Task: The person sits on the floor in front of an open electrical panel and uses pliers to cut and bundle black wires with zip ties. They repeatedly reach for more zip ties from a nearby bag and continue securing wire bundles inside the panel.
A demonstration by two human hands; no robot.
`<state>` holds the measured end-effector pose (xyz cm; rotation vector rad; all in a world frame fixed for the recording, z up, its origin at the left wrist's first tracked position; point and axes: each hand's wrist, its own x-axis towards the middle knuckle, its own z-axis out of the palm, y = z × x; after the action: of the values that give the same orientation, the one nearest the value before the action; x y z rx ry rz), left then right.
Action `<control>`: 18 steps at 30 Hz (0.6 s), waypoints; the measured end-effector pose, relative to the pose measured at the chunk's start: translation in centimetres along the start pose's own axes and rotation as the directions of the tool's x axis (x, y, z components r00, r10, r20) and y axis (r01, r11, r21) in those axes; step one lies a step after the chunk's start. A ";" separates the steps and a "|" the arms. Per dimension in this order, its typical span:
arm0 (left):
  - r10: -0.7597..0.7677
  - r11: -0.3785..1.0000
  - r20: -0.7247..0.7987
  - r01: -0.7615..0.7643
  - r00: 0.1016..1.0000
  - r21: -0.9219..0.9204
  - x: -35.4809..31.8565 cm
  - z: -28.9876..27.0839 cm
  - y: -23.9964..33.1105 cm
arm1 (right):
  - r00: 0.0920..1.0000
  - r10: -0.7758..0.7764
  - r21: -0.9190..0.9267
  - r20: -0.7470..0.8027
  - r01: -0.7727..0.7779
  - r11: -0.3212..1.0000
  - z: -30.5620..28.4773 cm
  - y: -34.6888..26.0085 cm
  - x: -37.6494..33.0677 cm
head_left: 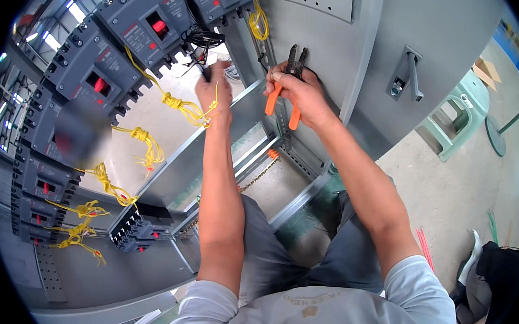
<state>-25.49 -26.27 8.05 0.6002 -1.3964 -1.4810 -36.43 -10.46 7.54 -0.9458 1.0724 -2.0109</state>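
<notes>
My right hand [301, 90] grips orange-handled wire strippers [290, 77], their dark jaws pointing up against the grey cabinet post [361, 62]. My left hand [214, 92] is raised beside it and pinches a thin black wire end [203, 69] that comes down from a bundle of black wires [203, 40]. A yellow wire [185, 107], knotted into a coil, runs past my left wrist up to a grey circuit breaker [148, 27]. Both forearms reach up from the lower edge, over my grey-trousered knees.
Several grey breakers with red switches [91, 78] line the panel on the left, each with a coiled yellow wire [142, 141]. A small black breaker block [132, 230] sits lower down. A green plastic stool [457, 116] stands right, on the concrete floor.
</notes>
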 end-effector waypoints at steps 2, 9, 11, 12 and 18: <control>0.120 0.936 0.206 -0.180 0.971 0.302 -0.3 0.8 0.2 | 1.000 -0.014 0.009 -0.023 0.015 1.000 0.5 -0.1 -0.1; 0.234 0.882 0.227 -0.304 0.945 0.359 -0.3 2.6 -0.4 | 0.999 0.035 0.172 -0.018 -0.031 0.985 0.3 0.0 0.0; 0.259 0.854 0.237 -0.336 0.936 0.396 -0.4 2.4 -0.5 | 0.999 0.012 0.169 -0.038 -0.005 0.986 0.5 -0.2 0.0; 0.265 0.845 0.238 -0.343 0.935 0.410 -0.5 2.5 -0.5 | 0.999 0.000 0.168 -0.047 0.008 0.986 0.6 -0.3 0.0; 0.418 0.777 0.190 -0.458 0.888 0.431 -0.4 2.9 -2.3 | 0.999 0.042 0.349 -0.027 -0.030 0.937 1.8 0.2 -0.1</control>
<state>-28.54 -24.85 6.39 0.4566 -1.8346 -0.7993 -34.89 -11.21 8.05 -0.7013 0.7081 -2.1014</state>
